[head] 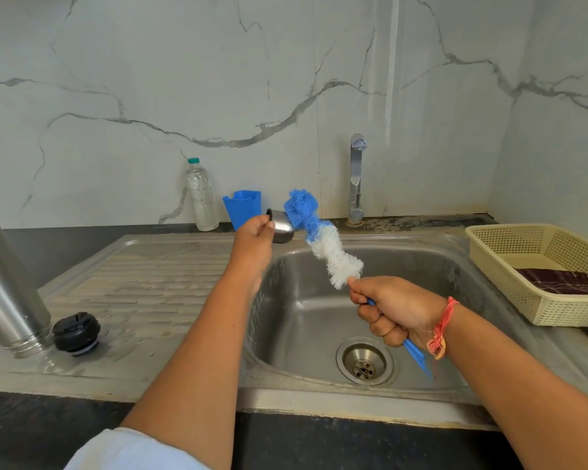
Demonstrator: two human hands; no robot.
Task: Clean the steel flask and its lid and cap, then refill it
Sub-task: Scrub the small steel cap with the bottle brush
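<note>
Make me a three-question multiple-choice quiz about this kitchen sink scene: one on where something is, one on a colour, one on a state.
1. Where does the black round flask lid lie?
A. In the basin
B. On the draining board beside the upturned steel flask
C. In the cream basket

2. What colours are the bottle brush's bristles?
A. Blue and white
B. Green and yellow
C. All red

3. How is the small steel cap held?
A. It stands on the counter
B. It lies over the drain
C. It is gripped in the left hand

Answers:
1 B: the black round flask lid sits next to the upturned steel flask.
2 A: the bottle brush is blue at its tip, white lower down.
3 C: the left hand grips the small steel cap above the sink.
</note>
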